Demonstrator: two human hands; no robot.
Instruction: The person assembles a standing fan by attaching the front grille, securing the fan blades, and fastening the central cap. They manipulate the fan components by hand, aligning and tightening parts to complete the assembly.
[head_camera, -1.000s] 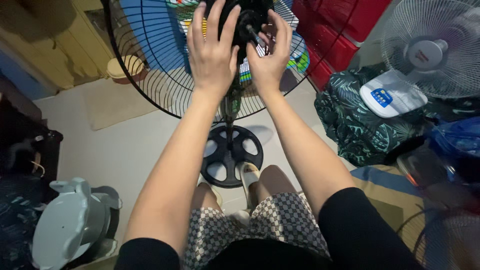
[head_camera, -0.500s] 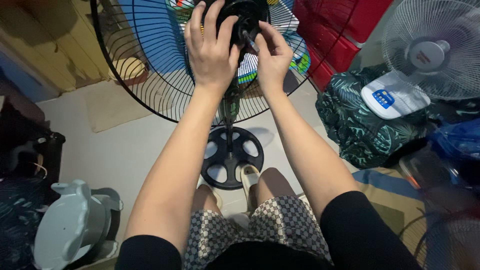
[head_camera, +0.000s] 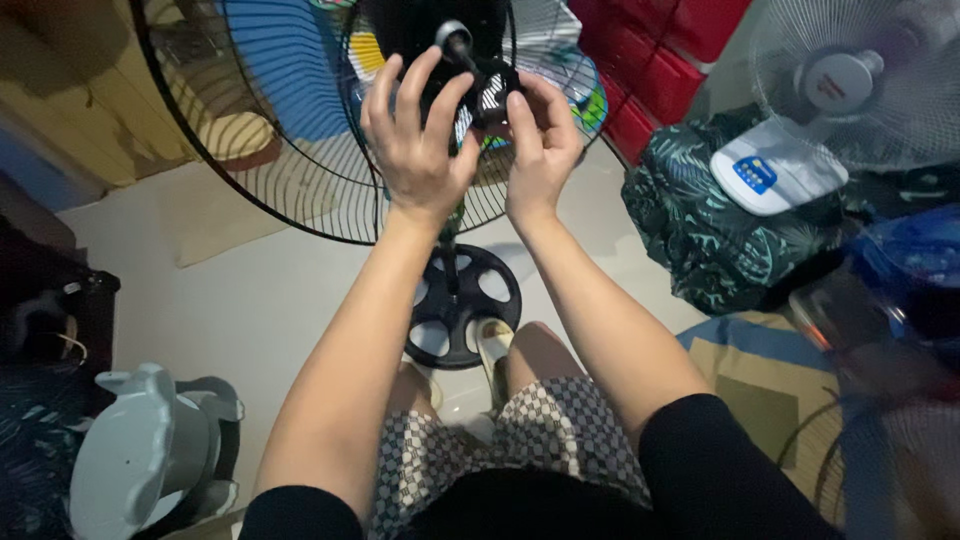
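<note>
- We hold a small black ring-shaped part (head_camera: 490, 95) between both hands, just below the bare motor shaft (head_camera: 457, 40) of the standing fan, at twelve o'clock in view.
- Our right hand (head_camera: 540, 140) pinches it; our left hand (head_camera: 415, 140) touches it with spread fingers, grip unclear.
- It looks light, stiff plastic, probably best held by its rim.
- The black rear guard (head_camera: 250, 150) is cut off above; the part's blurred shape is hard to read.
</note>
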